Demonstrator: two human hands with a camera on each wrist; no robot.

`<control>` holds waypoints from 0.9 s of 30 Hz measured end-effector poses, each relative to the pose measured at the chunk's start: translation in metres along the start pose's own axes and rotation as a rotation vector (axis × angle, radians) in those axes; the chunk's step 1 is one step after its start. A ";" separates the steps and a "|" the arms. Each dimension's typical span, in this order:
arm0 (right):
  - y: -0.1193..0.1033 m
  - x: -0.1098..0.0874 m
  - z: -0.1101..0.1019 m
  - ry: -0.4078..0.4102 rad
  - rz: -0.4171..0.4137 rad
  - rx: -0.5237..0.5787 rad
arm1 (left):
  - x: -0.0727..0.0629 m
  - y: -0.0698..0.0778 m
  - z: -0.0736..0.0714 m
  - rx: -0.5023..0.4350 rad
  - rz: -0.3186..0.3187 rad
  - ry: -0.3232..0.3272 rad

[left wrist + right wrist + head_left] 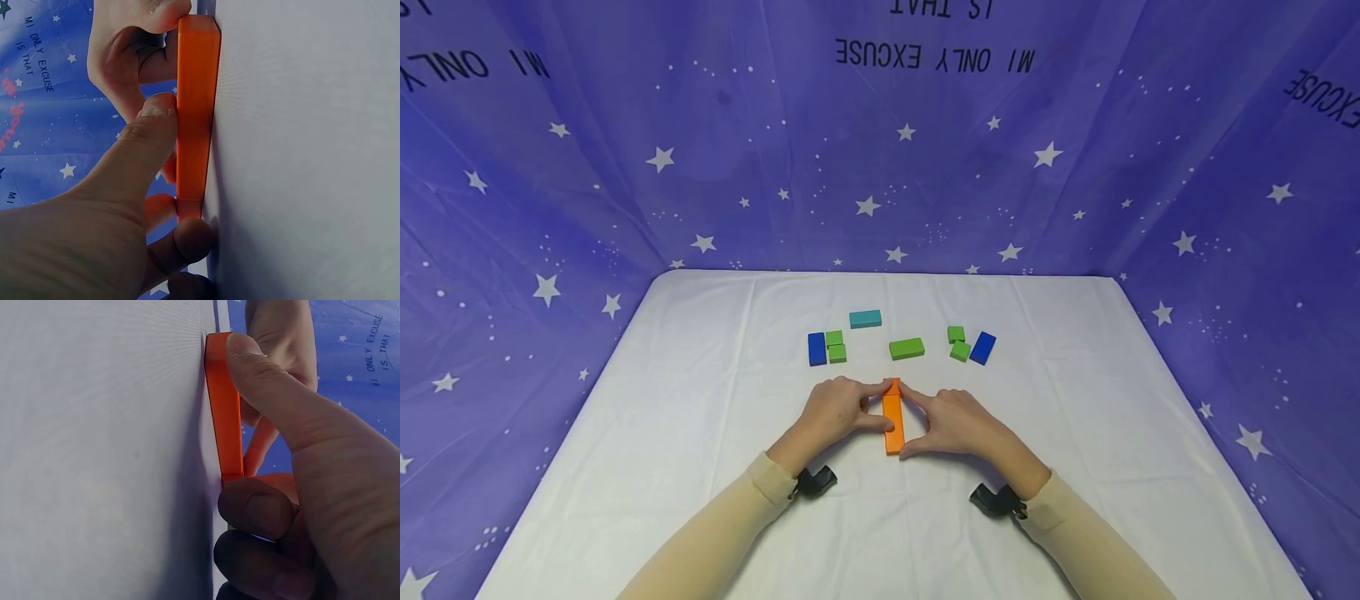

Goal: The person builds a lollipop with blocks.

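A long orange block (893,407) lies flat on the white cloth, pointing away from me. A short orange block (892,387) meets its far end, with a thin seam between them. My left hand (835,410) is on the left side, thumb on the long block and index finger at the short one. From the right, my right hand (961,421) grips the pair, thumb by the near end and index finger at the far end. In the right wrist view, the right thumb presses the near corner of the long block (225,406); curled fingers hide the far end.
Beyond the hands lie a teal block (865,319), a long green block (907,348), a left blue block (817,349) beside two small green blocks (837,353), and a right blue block (982,348) beside two more green ones (959,351). A starry purple curtain (805,175) surrounds the table.
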State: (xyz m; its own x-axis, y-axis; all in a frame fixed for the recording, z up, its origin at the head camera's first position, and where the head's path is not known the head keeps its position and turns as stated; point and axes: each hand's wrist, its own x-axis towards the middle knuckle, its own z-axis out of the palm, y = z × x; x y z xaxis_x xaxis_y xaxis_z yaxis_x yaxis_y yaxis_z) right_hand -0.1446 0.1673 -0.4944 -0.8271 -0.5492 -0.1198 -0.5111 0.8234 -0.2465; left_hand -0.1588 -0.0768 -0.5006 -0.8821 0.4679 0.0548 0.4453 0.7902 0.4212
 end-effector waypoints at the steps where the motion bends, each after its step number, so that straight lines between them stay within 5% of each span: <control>1: 0.000 0.000 0.000 -0.001 -0.002 0.000 | 0.000 0.000 0.000 -0.002 0.001 0.001; 27: -0.001 -0.002 -0.005 0.000 -0.025 -0.030 | -0.004 0.001 0.000 0.003 0.024 0.023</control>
State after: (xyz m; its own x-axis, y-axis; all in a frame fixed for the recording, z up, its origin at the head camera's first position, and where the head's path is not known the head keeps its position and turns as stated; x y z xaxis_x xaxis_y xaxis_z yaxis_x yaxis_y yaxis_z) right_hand -0.1431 0.1681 -0.4893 -0.8142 -0.5692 -0.1141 -0.5380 0.8137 -0.2202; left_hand -0.1548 -0.0780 -0.5009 -0.8745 0.4775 0.0853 0.4666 0.7800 0.4170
